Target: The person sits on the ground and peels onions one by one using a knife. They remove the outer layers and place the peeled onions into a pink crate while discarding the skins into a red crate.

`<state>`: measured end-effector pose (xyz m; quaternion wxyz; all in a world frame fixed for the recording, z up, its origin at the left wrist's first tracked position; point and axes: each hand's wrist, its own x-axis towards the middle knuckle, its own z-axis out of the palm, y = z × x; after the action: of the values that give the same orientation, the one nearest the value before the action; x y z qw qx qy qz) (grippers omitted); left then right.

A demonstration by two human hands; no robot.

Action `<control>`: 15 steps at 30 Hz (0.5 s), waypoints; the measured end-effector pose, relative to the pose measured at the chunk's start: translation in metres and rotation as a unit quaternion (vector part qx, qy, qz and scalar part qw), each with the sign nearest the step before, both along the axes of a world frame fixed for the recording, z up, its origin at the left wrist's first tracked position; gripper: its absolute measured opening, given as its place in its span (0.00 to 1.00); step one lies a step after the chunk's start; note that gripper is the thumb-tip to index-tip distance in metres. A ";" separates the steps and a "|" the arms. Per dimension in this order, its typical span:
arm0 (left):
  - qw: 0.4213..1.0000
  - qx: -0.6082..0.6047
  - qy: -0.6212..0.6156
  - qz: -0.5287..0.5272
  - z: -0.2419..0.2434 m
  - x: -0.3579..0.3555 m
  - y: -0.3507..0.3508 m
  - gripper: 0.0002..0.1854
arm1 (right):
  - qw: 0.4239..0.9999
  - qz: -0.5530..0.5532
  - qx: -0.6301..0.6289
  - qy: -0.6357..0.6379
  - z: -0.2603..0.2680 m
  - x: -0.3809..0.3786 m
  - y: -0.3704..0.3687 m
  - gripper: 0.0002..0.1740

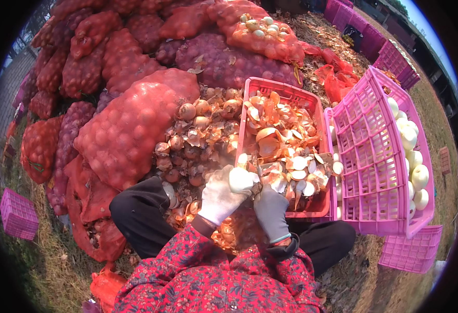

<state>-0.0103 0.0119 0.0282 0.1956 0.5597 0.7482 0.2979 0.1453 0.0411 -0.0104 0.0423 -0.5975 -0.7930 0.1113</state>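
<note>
My left hand (222, 195), in a white knit glove, grips a peeled white onion (240, 180) over the near left corner of a red plastic crate (283, 214). Close on its right, my right hand (271, 213), in a greyish glove, is closed around something slim and dark, perhaps a knife, partly hidden by the fingers. Onion skins (270, 143) and cut onion ends (299, 175) lie in the crate. Unpeeled onions (188, 111) with dry skins are heaped on the ground to the left of it.
Red mesh sacks of onions (135, 129) are piled at left and behind. At right, a tilted pink crate (369, 156) stands by peeled onions (420, 177). Another pink crate (410, 248) lies at lower right, and one (19, 214) stands at far left. Dry grass surrounds them.
</note>
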 end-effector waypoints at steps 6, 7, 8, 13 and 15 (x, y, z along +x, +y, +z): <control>0.994 0.096 -0.015 -0.053 -0.013 -0.007 -0.011 0.43 | 0.831 -0.189 -0.198 0.484 0.015 0.015 0.006 0.14; 0.993 0.105 -0.020 -0.060 -0.014 -0.007 -0.012 0.43 | 0.791 -0.212 -0.220 0.530 0.018 0.012 0.004 0.14; 0.991 0.113 -0.025 -0.066 -0.016 -0.008 -0.012 0.43 | 0.833 -0.157 -0.170 0.502 0.016 0.011 0.002 0.14; 0.986 0.131 -0.030 -0.101 -0.024 -0.010 -0.015 0.44 | 0.948 -0.047 -0.029 0.314 0.013 0.004 0.001 0.14; 0.984 0.135 -0.031 -0.113 -0.025 -0.010 -0.017 0.45 | 0.986 -0.059 0.025 0.152 -0.003 0.005 0.014 0.15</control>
<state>-0.0199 -0.0054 0.0030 0.1739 0.6525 0.6265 0.3892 0.1505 0.0551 -0.0138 0.1840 -0.6179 -0.7432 0.1785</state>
